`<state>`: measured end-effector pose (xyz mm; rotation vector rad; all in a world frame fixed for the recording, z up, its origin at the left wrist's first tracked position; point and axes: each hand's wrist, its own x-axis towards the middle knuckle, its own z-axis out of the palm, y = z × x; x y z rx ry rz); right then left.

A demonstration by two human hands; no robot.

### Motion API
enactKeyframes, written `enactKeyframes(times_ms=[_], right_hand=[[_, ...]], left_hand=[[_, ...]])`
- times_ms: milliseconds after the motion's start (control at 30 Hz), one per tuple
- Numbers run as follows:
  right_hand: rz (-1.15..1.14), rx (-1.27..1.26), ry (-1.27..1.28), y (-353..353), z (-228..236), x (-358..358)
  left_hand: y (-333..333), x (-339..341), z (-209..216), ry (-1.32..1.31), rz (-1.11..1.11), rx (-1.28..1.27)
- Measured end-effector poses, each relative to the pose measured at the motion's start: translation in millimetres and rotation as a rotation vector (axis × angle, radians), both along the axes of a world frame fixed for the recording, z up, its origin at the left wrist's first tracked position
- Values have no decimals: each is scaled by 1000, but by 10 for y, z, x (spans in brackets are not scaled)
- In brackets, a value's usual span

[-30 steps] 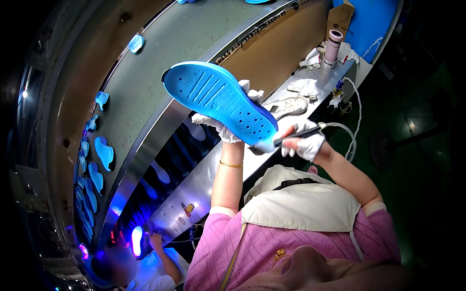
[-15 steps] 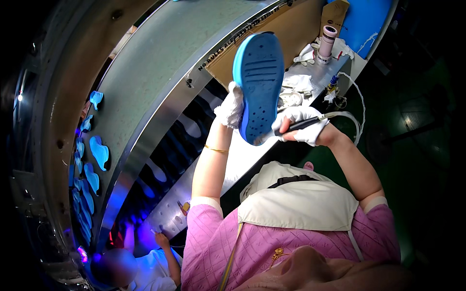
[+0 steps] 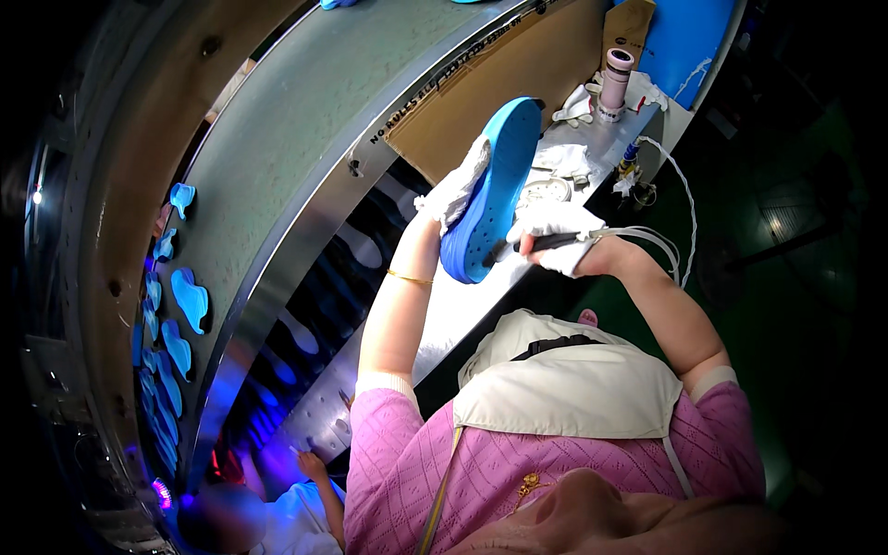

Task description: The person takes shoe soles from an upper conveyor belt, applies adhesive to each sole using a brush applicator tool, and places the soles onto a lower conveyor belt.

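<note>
A blue shoe sole (image 3: 507, 185) with small holes is held up over the bench, tilted on its edge. My left hand (image 3: 460, 185), in a white glove, is closed around its left side. In my right hand (image 3: 560, 231), also gloved with bare fingertips, is a black-handled brush (image 3: 555, 241) with pale tubes running from its rear end. The brush's tip is at the sole's lower right edge; whether it touches cannot be told. Behind the sole, a pale oval piece (image 3: 546, 191) and white cloth (image 3: 566, 161) lie on the metal bench (image 3: 472, 301).
A conveyor belt (image 3: 305, 120) carrying several blue pieces (image 3: 190, 299) curves along the left. Cardboard (image 3: 518, 83) stands behind the bench. A pink bottle (image 3: 615, 85) and white gloves (image 3: 575, 106) sit at the far end. Another person (image 3: 301, 518) works at lower left.
The sole has come lower and turned, so its face is seen more from the side. My left hand shifted with it, and the brush moved up along the sole's right edge.
</note>
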<state>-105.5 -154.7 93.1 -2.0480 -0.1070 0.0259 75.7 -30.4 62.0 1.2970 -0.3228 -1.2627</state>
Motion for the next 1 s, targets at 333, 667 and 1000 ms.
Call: enactKeyframes(times_ms=[333, 667, 1000], right_hand=[[28, -62, -77, -206, 119, 72], [-338, 312, -114, -184, 289, -96], [-604, 128, -406, -87, 62, 190]], left_hand=[[85, -34, 91, 93, 38, -11], [527, 99, -225, 581, 247, -684], [235, -830, -496, 777, 232, -658]])
